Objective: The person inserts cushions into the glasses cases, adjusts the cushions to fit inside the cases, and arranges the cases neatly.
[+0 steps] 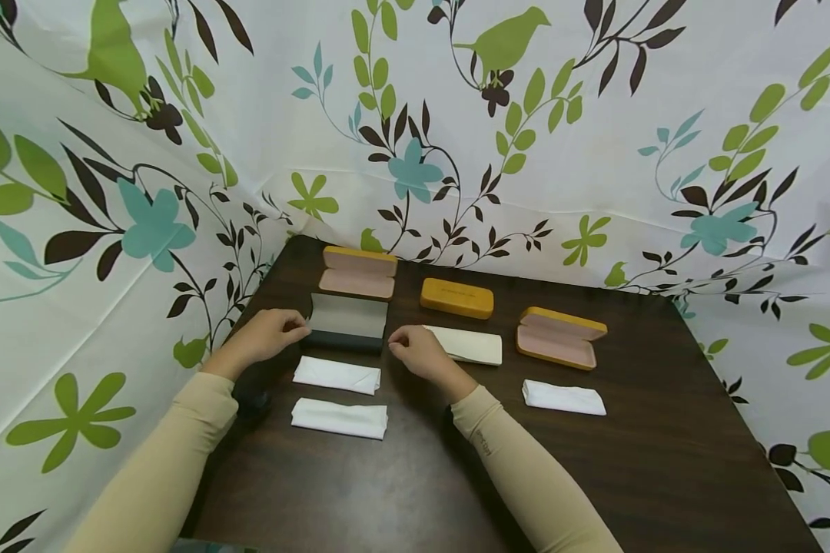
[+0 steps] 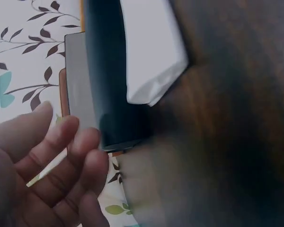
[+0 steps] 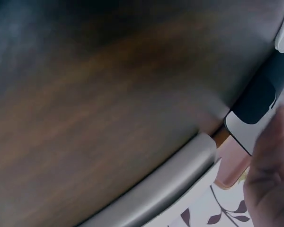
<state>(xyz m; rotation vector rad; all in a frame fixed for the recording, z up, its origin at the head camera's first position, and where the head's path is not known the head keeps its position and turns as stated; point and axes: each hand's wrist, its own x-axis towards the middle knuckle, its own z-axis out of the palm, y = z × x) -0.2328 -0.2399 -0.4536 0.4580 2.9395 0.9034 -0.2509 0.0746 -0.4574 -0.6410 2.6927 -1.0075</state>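
A black glasses case [image 1: 346,339] with a grey-lined lid [image 1: 349,313] stands opened towards the left of the table. My left hand [image 1: 266,336] is at its left end, fingers loosely bent and nothing held; the left wrist view shows the fingers [image 2: 87,142] beside the end of the case [image 2: 111,85]. At its right end is my right hand [image 1: 422,353], holding nothing that I can see. The right wrist view shows that hand [image 3: 274,165] near the lid's corner; whether it touches is unclear. A cream case [image 1: 466,346] lies shut, partly behind the right hand.
Behind are an opened yellow case [image 1: 357,284] with pink lining and a closed yellow case [image 1: 456,298]. Another opened yellow case [image 1: 559,338] sits to the right. Folded white cloths lie nearer: two on the left [image 1: 336,375], one on the right [image 1: 563,397]. Patterned fabric [image 1: 415,223] borders the table.
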